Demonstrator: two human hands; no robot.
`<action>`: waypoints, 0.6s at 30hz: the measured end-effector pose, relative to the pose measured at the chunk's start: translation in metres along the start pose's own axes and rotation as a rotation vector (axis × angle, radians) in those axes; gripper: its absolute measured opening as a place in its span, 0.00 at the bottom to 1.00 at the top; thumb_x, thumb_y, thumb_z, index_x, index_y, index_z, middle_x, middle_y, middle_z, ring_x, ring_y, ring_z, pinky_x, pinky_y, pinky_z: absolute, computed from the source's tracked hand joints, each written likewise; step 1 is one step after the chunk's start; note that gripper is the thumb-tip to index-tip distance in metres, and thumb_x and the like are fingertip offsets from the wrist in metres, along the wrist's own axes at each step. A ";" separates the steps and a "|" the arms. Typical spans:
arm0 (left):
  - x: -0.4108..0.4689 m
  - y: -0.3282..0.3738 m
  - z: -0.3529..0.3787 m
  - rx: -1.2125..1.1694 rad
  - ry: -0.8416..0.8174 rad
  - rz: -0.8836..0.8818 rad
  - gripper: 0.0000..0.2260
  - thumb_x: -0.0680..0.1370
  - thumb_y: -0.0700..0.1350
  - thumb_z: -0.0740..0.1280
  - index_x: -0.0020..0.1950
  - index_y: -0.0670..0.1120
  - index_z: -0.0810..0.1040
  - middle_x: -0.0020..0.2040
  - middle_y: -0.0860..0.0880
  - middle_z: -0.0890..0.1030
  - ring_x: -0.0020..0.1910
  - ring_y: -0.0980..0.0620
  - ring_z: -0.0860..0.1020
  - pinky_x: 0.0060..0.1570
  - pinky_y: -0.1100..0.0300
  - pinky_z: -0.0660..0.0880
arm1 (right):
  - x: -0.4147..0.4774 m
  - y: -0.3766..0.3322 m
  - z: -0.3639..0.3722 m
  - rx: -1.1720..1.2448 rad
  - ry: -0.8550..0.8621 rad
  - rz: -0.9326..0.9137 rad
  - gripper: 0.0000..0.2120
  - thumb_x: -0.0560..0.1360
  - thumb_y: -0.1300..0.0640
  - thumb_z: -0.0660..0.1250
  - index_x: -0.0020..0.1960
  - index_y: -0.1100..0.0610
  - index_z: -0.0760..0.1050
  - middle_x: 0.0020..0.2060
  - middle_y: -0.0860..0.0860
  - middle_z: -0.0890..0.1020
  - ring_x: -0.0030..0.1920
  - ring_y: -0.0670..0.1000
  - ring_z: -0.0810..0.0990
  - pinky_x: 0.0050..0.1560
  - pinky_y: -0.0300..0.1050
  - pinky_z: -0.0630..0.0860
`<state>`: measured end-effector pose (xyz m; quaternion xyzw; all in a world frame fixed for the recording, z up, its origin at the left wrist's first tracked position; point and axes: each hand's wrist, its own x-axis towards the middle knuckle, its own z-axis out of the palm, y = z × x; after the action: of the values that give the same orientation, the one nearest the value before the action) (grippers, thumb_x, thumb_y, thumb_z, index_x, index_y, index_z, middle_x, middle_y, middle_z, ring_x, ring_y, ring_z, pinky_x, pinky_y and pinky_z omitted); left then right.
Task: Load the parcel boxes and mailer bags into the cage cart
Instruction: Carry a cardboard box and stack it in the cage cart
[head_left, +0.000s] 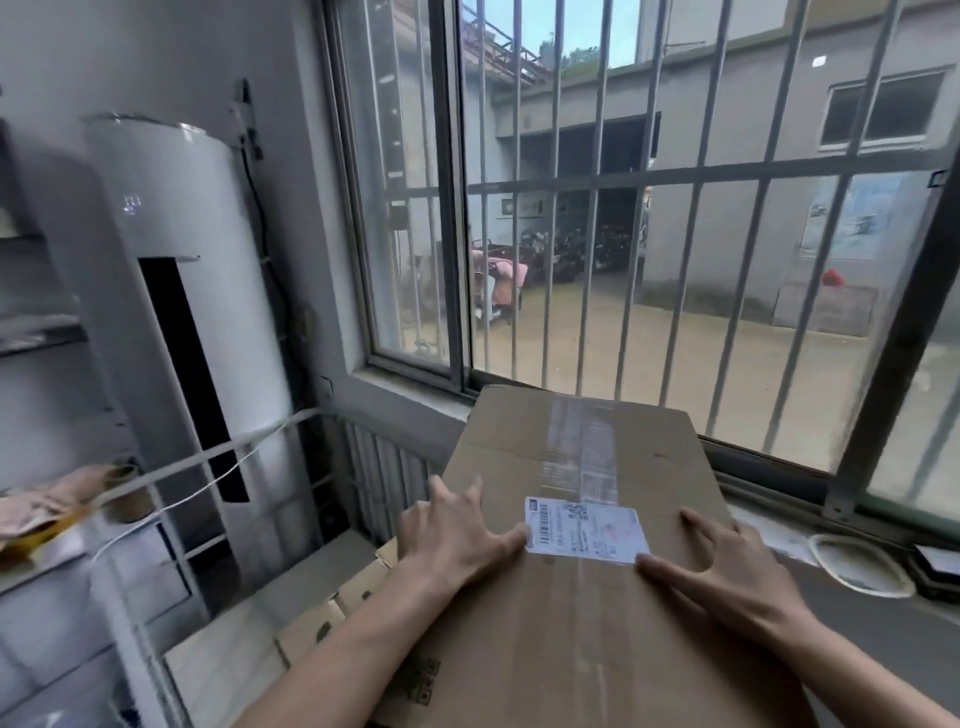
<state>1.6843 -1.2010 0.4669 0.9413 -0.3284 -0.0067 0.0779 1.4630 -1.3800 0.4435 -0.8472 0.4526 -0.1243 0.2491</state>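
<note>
Both hands pressed flat on a big cardboard box (571, 457) by the barred window (597, 234).
The left hand (457, 535) and right hand (727, 566) lie with fingers spread on the box top, either side of its white label (587, 530). Smaller boxes (337, 613) show below its left edge; the blurred wire frame (171, 470) at left may be the cart.

ledge (872, 618) lower right, under window: white round dish (860, 569), dark flat item (937, 569) at frame edge | shelf (218, 452) left: crumpled tan wrapping (47, 506), tape roll (126, 493) | lower centre: small cartons (358, 587), support unclear
</note>
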 end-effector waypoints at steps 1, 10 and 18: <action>0.003 -0.011 -0.001 -0.008 -0.011 0.001 0.43 0.68 0.78 0.58 0.79 0.59 0.61 0.71 0.40 0.68 0.62 0.39 0.77 0.58 0.51 0.73 | -0.001 -0.010 0.007 0.003 -0.004 0.003 0.67 0.43 0.11 0.56 0.76 0.42 0.65 0.70 0.55 0.69 0.67 0.58 0.74 0.66 0.54 0.72; 0.046 -0.166 -0.019 -0.019 -0.010 0.052 0.44 0.69 0.78 0.59 0.80 0.58 0.60 0.73 0.40 0.66 0.64 0.38 0.76 0.60 0.50 0.73 | -0.020 -0.143 0.098 0.069 0.042 0.017 0.67 0.41 0.12 0.61 0.74 0.43 0.69 0.67 0.53 0.71 0.65 0.56 0.76 0.65 0.53 0.73; 0.072 -0.301 -0.027 -0.012 -0.003 0.043 0.44 0.69 0.79 0.56 0.80 0.59 0.59 0.71 0.40 0.67 0.61 0.39 0.78 0.58 0.50 0.74 | -0.028 -0.253 0.171 0.056 0.022 0.028 0.64 0.43 0.13 0.63 0.75 0.41 0.67 0.71 0.55 0.68 0.69 0.58 0.73 0.68 0.55 0.70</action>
<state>1.9285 -1.0093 0.4510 0.9335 -0.3487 -0.0083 0.0830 1.6998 -1.1857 0.4341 -0.8319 0.4635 -0.1429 0.2696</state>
